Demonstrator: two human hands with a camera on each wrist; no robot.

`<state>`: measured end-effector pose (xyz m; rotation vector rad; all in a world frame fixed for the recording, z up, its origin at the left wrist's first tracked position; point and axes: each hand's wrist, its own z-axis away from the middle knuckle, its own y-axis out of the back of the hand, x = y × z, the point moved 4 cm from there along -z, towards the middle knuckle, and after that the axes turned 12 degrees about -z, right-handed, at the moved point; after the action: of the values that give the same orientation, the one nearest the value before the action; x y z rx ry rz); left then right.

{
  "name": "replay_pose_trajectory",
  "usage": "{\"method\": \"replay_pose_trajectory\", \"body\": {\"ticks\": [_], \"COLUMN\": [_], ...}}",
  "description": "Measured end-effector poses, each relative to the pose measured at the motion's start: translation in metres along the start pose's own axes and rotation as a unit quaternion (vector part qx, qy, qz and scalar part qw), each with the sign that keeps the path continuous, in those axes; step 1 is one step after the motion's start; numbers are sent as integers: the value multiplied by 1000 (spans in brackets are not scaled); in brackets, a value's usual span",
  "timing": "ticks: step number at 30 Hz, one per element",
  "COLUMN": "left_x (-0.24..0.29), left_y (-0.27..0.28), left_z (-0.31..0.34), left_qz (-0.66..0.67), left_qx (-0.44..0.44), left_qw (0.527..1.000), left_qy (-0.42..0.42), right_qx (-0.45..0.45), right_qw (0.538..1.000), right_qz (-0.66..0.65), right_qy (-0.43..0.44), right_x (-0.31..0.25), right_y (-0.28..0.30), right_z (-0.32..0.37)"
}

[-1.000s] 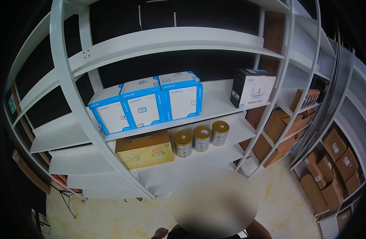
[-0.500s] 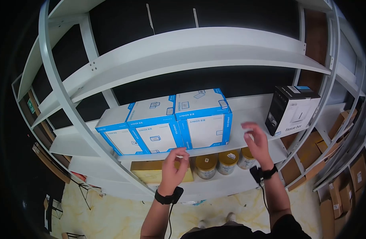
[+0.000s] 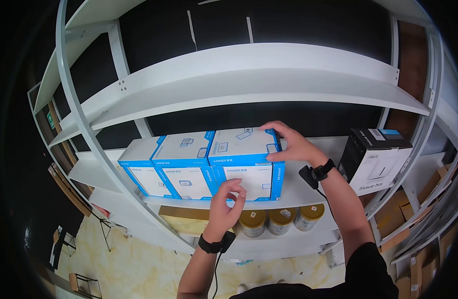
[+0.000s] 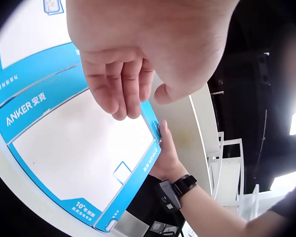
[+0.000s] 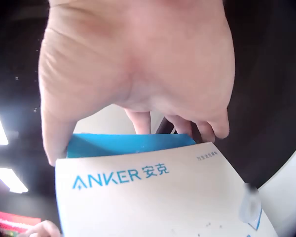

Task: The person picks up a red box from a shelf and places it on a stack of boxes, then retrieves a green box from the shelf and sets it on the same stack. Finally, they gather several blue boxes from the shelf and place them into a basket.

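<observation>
Fingers of our right hand (image 3: 291, 144) grip the top corner of the blue-and-white cardboard box (image 3: 249, 175). Our left hand (image 3: 226, 202) hovers before it, loosely curled, empty.

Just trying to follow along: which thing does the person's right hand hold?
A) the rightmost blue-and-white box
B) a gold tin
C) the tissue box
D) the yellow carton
A: the right hand grips the top right corner of the rightmost blue-and-white box.
</observation>
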<state>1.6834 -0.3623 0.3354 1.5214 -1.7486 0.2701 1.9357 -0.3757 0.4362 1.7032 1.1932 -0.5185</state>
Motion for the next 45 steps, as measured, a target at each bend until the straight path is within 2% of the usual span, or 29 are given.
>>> {"method": "replay_pose_trajectory", "body": {"ticks": [2, 4, 5, 7, 8, 10, 13, 14, 16, 17, 19, 20, 21, 23, 25, 27, 28, 30, 32, 34, 35, 37, 38, 39, 40, 41, 43, 44, 45], "left_x": [2, 4, 7, 12, 13, 19, 8, 13, 38, 46, 64, 67, 69, 64, 52, 51, 51, 47, 49, 50, 53, 55, 55, 57, 59, 58, 49, 44, 33], "left_y": [-3, -7, -11, -18, -21, -28, -36, -38, -35, -33, -26, -21, -16, -8, -11, -12, -12, -12, -11, -10, -11, -12, -15, -15, -16, -19, -21, -25, -31], "left_z": [3, 4, 6, 10, 11, 9, 11, 8, 5, 1, -13, -25, -38, -44, -44, -43, -42, -43, -43, -40, -38, -34, -32, -28, -25, -21, -9, -2, 4], "left_qz": [8, 9, 12, 35, 39, 7, 14, 18, -153, -151, -268, -267, -322, -375, -464, -471, -477, -461, -444, -389, -390, -330, -332, -332, -332, -334, -187, -188, -143], "left_qx": [-4, -1, -4, -10, -14, -10, -13, -19, 38, 34, 65, 63, 58, 52, 11, 5, 1, -4, -5, -32, -32, -8, -8, 33, 75, 77, 134, 136, 98], "left_qw": [1000, 1000, 1000, 999, 999, 998, 999, 999, 974, 974, 936, 936, 920, 902, 864, 860, 856, 863, 870, 911, 910, 941, 940, 937, 932, 931, 970, 970, 983], "left_qy": [3, -5, -6, 4, 4, -62, -28, -33, -163, -165, -219, -221, -215, -209, -193, -198, -201, -208, -213, -134, -135, -75, -75, -99, -123, -123, -75, -75, -56], "right_qx": [16, 62, 66, 131, 153, 188, 246, 273, 311, 316, 305, 283, 285, 201, 177, 107, 111, 91, 115, 136, 164, 193, 223, 252, 251, 254, 255, 257, 260], "right_qw": [1000, 992, 992, 975, 969, 961, 950, 937, 921, 919, 914, 920, 919, 943, 954, 981, 980, 980, 983, 984, 981, 977, 972, 965, 966, 965, 965, 964, 964], "right_qz": [10, -38, -36, -121, -155, -166, -148, -183, -208, -207, -261, -271, -271, -261, -239, -154, -158, -145, -119, -92, -80, -71, -42, -14, -14, -26, -37, -44, -50], "right_qy": [21, 106, 104, 135, 119, 116, 119, 121, 111, 111, 50, 24, 25, -38, -41, -53, -53, -101, -84, -65, -63, -61, -64, -66, -64, -60, -55, -41, -27], "right_x": [3, 0, 3, 6, 9, 22, 57, 68, 83, 86, 91, 96, 93, 88, 82, 73, 71, 69, 58, 52, 52, 49, 47, 45, 45, 47, 52, 58, 64], "right_y": [1, 7, 9, 18, 18, 12, 0, -7, -22, -29, -43, -48, -50, -59, -62, -67, -66, -65, -64, -64, -63, -68, -70, -70, -72, -75, -80, -81, -81], "right_z": [7, 19, 27, 45, 58, 83, 116, 124, 135, 140, 145, 149, 153, 156, 152, 147, 146, 142, 138, 130, 125, 119, 118, 117, 116, 115, 115, 116, 116]}}
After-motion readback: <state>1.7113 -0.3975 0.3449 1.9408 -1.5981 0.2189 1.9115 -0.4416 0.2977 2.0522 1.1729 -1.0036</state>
